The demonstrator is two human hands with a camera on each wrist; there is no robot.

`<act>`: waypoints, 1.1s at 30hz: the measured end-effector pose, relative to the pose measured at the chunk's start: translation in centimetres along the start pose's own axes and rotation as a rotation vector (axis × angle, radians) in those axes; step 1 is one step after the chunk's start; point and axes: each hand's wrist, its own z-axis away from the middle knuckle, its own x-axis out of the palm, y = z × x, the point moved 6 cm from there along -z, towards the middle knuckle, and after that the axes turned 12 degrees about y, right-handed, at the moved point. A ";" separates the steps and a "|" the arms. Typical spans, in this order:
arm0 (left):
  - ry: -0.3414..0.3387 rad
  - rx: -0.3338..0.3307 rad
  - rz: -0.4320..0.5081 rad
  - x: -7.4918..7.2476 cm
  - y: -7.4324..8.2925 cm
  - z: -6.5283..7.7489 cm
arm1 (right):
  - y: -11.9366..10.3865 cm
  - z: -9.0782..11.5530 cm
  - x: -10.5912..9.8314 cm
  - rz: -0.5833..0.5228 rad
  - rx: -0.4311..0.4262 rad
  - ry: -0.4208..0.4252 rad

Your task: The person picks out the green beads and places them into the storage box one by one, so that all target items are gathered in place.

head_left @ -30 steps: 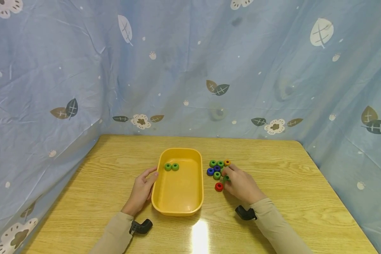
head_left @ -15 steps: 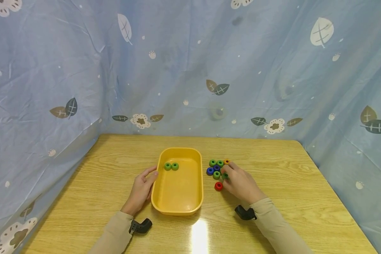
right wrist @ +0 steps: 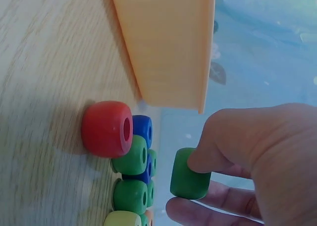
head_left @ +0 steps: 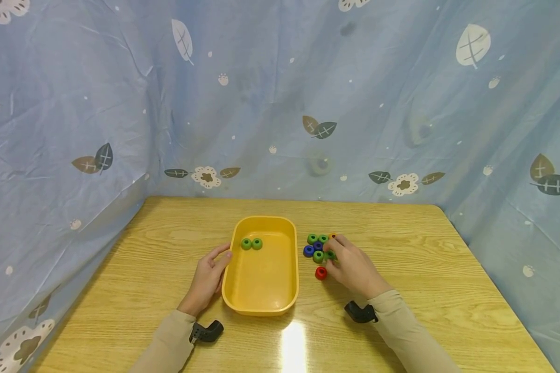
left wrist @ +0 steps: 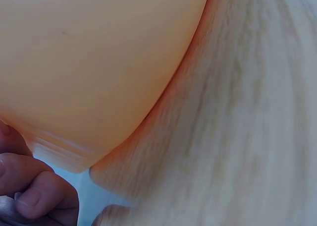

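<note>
A yellow plastic tray (head_left: 261, 280) stands on the table with two green beads (head_left: 252, 244) in its far left corner. My left hand (head_left: 207, 280) grips the tray's left side, thumb at the rim; curled fingers (left wrist: 44, 186) show by its wall in the left wrist view. My right hand (head_left: 354, 267) pinches a green bead (right wrist: 190, 174) between thumb and fingers, raised off the table. Below it lies a cluster of green, blue and orange beads, with a blue bead (head_left: 309, 251) at its left. A red bead (head_left: 321, 273) lies nearer me. A yellow bead (right wrist: 122, 219) shows only in the right wrist view.
The wooden table (head_left: 168, 233) ends at a blue patterned curtain (head_left: 270, 103) behind it and on both sides. The tray's right wall stands just left of the bead cluster. Each wrist wears a black camera mount (head_left: 207, 331).
My right hand has lifted the green bead slightly and shifted a little left and away from me. The left hand and tray have stayed put.
</note>
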 end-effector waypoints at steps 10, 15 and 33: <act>-0.014 -0.003 0.013 0.2 0.0 0.1 | -0.9 -0.7 -0.6 -0.088 -0.001 0.036; -0.007 -0.009 0.003 0.0 0.1 0.1 | -2.8 -2.4 -0.3 -0.121 -0.046 0.027; -0.001 0.000 -0.024 -0.2 0.2 0.1 | -9.3 -8.3 3.7 -0.214 -0.191 -0.117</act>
